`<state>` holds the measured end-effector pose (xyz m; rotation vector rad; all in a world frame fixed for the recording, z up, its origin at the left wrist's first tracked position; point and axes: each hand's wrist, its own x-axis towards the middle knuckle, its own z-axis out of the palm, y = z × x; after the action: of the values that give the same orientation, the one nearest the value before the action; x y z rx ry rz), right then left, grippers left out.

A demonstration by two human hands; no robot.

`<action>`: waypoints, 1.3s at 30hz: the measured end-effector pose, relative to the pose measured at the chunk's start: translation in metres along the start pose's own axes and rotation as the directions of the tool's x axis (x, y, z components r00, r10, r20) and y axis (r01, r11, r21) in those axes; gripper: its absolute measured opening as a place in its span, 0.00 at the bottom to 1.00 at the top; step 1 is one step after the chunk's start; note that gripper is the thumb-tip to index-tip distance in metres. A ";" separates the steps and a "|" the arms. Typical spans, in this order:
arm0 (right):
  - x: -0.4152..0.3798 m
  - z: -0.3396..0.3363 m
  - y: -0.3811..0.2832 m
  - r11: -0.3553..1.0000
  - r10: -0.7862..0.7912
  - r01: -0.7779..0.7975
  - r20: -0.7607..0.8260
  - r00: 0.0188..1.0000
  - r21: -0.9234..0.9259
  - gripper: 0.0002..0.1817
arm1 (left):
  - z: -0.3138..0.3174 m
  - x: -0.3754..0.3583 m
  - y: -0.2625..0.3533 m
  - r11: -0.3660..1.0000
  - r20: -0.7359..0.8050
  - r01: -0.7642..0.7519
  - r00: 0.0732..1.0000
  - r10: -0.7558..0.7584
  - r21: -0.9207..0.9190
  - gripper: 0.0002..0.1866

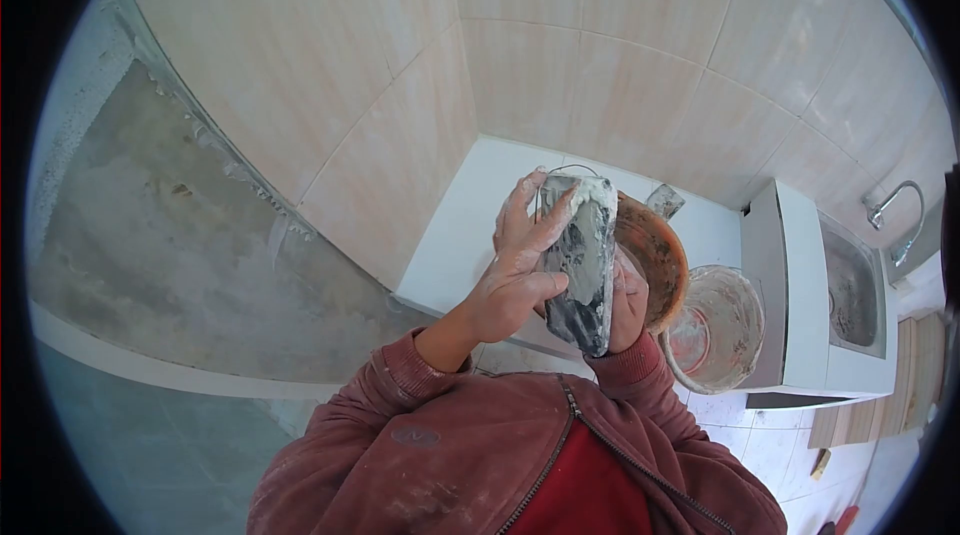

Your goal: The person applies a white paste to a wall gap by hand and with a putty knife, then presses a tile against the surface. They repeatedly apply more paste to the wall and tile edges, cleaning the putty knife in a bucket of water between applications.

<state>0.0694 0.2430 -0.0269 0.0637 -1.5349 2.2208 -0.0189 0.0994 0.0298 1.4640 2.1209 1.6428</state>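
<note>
A dark, flat oblong block is held up in front of my chest, its face smeared with whitish paste. A thin wire loop shows at its top end. My left hand, dusted with white, grips it from the left, thumb and fingers bent onto its face. From the right, my right hand wraps the block's edge, its fingers partly hidden behind it. Just beyond my right hand stands an orange-brown basin, with a paste-crusted bucket beside it.
A white ledge runs below the tiled wall. On it lies a small grey-smeared piece behind the basin. To the right are a metal sink and a curved faucet. Rough bare concrete lies left.
</note>
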 end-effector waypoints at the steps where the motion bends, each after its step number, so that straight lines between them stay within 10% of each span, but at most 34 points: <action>1: 0.000 -0.001 0.000 0.998 0.022 -0.022 0.005 1.000 -0.050 0.25 | 0.000 -0.001 0.000 0.984 -0.001 -0.003 1.000 0.003 -0.179 0.40; 8: 0.001 -0.002 0.007 0.996 0.027 -0.026 0.015 1.000 -0.085 0.23 | -0.017 -0.003 0.007 0.561 -0.099 -0.111 0.994 0.052 -0.821 0.39; 13: 0.007 0.018 -0.016 0.998 -0.040 0.031 0.141 0.989 0.062 0.24 | -0.115 -0.007 0.029 0.942 -0.421 -0.328 0.845 0.329 0.077 0.39; 15: 0.007 0.012 -0.006 0.995 -0.098 0.101 0.130 0.987 -0.017 0.25 | -0.169 -0.012 0.057 0.413 -0.442 0.211 0.652 0.616 0.886 0.39; 19: 0.005 0.003 0.004 0.991 -0.081 0.074 0.060 0.995 0.114 0.25 | -0.252 -0.005 0.119 -0.034 -0.315 0.561 0.512 0.799 0.827 0.37; 22: 0.006 0.003 0.004 0.988 -0.052 0.045 0.044 0.998 0.145 0.25 | -0.283 0.013 0.141 -0.224 -0.268 0.647 0.571 0.776 0.729 0.35; 39: 0.004 -0.003 0.015 0.995 -0.079 0.078 0.011 0.997 0.062 0.27 | -0.312 0.026 0.146 -0.390 -0.320 0.698 0.657 0.682 0.601 0.32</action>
<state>0.0609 0.2427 -0.0400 0.1555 -1.4459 2.2102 -0.1215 -0.1070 0.2870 -0.1159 4.4529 -1.1311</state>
